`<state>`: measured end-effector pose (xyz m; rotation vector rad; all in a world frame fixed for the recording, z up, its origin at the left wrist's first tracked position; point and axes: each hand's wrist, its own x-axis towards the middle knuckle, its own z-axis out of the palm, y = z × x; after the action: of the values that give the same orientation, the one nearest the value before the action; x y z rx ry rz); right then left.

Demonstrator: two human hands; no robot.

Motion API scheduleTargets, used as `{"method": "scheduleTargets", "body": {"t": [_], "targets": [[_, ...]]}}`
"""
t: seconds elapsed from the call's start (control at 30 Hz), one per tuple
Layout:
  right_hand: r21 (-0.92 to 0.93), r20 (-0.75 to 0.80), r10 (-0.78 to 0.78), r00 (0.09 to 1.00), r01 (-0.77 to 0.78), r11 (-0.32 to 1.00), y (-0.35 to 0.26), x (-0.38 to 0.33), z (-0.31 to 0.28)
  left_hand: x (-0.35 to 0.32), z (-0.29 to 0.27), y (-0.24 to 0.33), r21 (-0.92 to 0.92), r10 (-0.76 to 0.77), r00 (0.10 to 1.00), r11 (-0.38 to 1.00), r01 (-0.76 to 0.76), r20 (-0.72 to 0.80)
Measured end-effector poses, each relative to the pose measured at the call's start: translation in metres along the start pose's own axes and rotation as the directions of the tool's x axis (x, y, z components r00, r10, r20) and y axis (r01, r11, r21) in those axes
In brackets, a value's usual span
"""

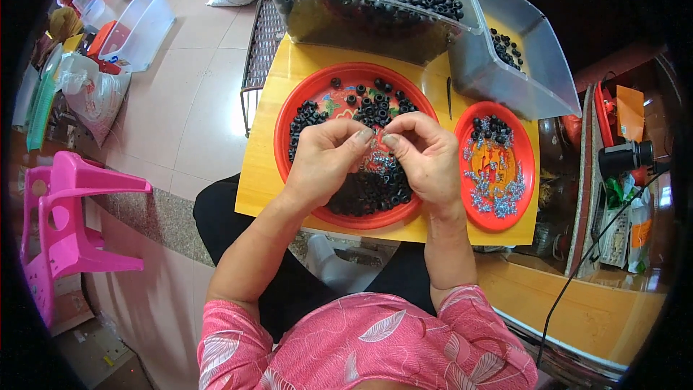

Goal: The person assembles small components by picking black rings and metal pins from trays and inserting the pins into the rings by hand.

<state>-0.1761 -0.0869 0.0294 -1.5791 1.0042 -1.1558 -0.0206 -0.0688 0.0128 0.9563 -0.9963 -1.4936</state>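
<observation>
My left hand (328, 153) and my right hand (427, 153) meet above a round red tray (286, 126), thumbs and forefingers pinched close together. Whatever small piece they hold is hidden by the fingertips. Beneath them the tray carries black ring-shaped parts (375, 107) towards its far side. Silvery small pieces (382, 162) lie in its middle, and a heap of thin black rings (359, 193) is at the near side. Right of my right hand stands an oval red tray (468, 206) with silvery metal bits (505, 206) and a few black parts (491, 128).
The yellow table (260, 188) bears a clear bin (361, 25) full of black parts at the back. Beside it, a second clear bin (505, 87) holds fewer. A thin dark stick (449, 97) lies between bin and trays. A pink stool (79, 224) stands left.
</observation>
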Motion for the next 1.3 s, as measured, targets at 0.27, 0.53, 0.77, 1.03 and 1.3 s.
{"method": "scheduleTargets", "body": {"t": [0.27, 0.53, 0.77, 1.03, 1.3], "targets": [[0.241, -0.020, 0.167, 0.986, -0.158, 0.958, -0.007, 0.000, -0.006, 0.003, -0.017, 0.012, -0.568, -0.213, 0.964, 0.779, 0.266, 0.161], [0.224, 0.073, 0.133, 0.988, -0.146, 0.964, -0.010, -0.004, -0.004, 0.000, -0.024, 0.009, -0.541, -0.061, 0.976, 0.824, 0.168, 0.210], [0.315, 0.099, 0.118, 0.988, -0.143, 0.938, -0.025, -0.015, 0.004, -0.004, -0.021, 0.005, -0.561, -0.029, 0.966, 0.810, 0.173, 0.257], [0.308, 0.102, 0.048, 0.994, -0.077, 0.948, -0.022, -0.014, 0.008, -0.005, -0.020, 0.000, -0.538, -0.027, 0.965, 0.826, 0.169, 0.262], [0.363, 0.099, 0.117, 0.988, -0.146, 0.921, -0.020, -0.014, 0.006, -0.008, -0.013, 0.010, -0.433, -0.051, 0.977, 0.891, 0.139, 0.208]]}}
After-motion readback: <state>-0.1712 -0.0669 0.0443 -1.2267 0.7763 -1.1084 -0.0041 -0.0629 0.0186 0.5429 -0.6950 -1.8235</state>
